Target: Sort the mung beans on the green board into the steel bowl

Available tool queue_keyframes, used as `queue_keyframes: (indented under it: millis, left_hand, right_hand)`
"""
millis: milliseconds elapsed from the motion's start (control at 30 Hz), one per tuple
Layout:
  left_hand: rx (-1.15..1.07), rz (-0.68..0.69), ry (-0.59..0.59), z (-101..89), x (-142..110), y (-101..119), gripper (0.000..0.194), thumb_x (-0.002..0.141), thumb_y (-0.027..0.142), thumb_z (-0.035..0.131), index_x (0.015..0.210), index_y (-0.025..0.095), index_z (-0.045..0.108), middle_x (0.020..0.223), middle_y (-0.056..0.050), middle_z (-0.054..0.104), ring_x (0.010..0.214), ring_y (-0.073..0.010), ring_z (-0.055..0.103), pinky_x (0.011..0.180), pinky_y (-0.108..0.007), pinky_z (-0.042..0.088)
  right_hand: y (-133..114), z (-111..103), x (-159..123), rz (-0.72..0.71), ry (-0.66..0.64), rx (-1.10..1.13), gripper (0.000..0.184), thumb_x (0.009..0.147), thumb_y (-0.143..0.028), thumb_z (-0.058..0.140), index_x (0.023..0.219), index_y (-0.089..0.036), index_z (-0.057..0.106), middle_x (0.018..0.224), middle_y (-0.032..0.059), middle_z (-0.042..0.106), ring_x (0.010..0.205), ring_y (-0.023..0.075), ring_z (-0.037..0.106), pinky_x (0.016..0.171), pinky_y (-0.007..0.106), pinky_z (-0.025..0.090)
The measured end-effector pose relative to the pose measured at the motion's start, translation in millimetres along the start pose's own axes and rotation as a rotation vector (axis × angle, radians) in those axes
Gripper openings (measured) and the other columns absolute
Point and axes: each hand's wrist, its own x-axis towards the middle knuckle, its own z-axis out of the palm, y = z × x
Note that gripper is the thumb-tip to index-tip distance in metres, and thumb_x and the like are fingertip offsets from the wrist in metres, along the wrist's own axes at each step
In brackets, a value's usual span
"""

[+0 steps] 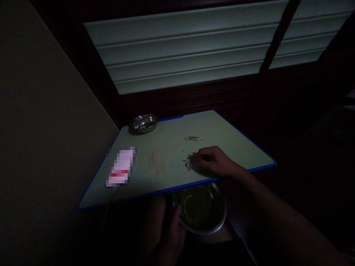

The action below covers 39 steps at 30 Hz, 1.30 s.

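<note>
Pale green laminate tabletop with a blue edge [222, 129], set low over the lap and tilted off square in the view, taking up the middle. Beyond it, dark wood and a louvred pane [194, 48], the only light; everything below the near edge sunk in shadow.

Held just under that near edge, touching or nearly so: a round steel bowl of small green grains [199, 210], apparently mung beans, though too dim to tell for sure. Placed there, probably, so that grains swept off the edge drop in. Left hand [173, 232] clamped on its near-left rim, thumb over the lip, fingers lost beneath.

Right hand [215, 161] flat on the tabletop near the front edge, fingers curled down over a scatter of dark specks [188, 162]; whether anything is pinched between them cannot be told, the fingertips being hidden.

Further back, a second small cluster of dark bits [192, 138], well apart. To the left, a whitish heap of fine grains [158, 162]. A pixelated pink-white packet [121, 171] further left, contents unreadable. An empty-looking shallow steel dish [143, 123] at the far-left corner, its inside hard to make out.
</note>
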Motion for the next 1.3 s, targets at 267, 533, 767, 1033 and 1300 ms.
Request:
queue_keyframes:
  millis: [267,533,767,1033,1300]
  left_hand:
    - [0.153,0.020,-0.120,-21.2,-3.2,14.3,0.055,0.088,0.033,0.070,0.142,0.042,0.061,0.147,0.001,0.064,0.147,-0.0311,0.045,0.117,-0.041,0.042]
    - [0.163,0.003,-0.123,-24.4,12.6,1.3,0.043,0.092,0.042,0.066,0.133,0.032,0.067,0.143,-0.005,0.066,0.137,-0.0321,0.055,0.114,-0.046,0.044]
    - [0.095,-0.012,-0.063,-16.9,7.8,-1.8,0.062,0.085,0.040,0.068,0.145,0.032,0.059,0.145,-0.003,0.066,0.149,-0.0300,0.042,0.122,-0.046,0.032]
    - [0.074,0.103,-0.207,-24.0,13.8,-4.6,0.044,0.089,0.038,0.069,0.133,0.034,0.067,0.141,-0.004,0.068,0.139,-0.0325,0.054,0.115,-0.045,0.044]
    - [0.082,0.141,-0.255,-28.4,18.6,-0.7,0.037,0.097,0.038,0.064,0.130,0.023,0.063,0.135,-0.012,0.063,0.111,-0.0257,0.065,0.091,-0.047,0.057]
  right_hand:
    - [-4.2,-1.4,-1.7,0.006,0.001,0.035,0.011,0.077,-0.018,0.059,0.067,-0.018,0.062,0.061,-0.0032,0.054,0.060,0.0117,0.046,0.058,0.025,0.036]
    - [-3.2,-1.1,-2.6,-0.025,-0.056,0.064,0.012,0.078,-0.022,0.058,0.069,-0.018,0.065,0.064,-0.0016,0.058,0.060,0.0121,0.048,0.060,0.027,0.040]
    - [-4.7,1.5,-0.7,0.009,-0.011,-0.033,0.013,0.079,-0.021,0.060,0.067,-0.018,0.064,0.060,-0.0025,0.056,0.059,0.0121,0.048,0.058,0.026,0.036]
    - [-2.2,0.5,1.2,0.078,0.076,-0.146,0.015,0.082,-0.018,0.060,0.068,-0.018,0.064,0.062,-0.0001,0.060,0.059,0.0132,0.049,0.059,0.028,0.038]
    - [-0.5,1.8,0.5,-0.026,0.030,-0.082,0.012,0.084,-0.019,0.058,0.073,-0.018,0.065,0.068,0.0000,0.063,0.064,0.0138,0.053,0.063,0.027,0.040]
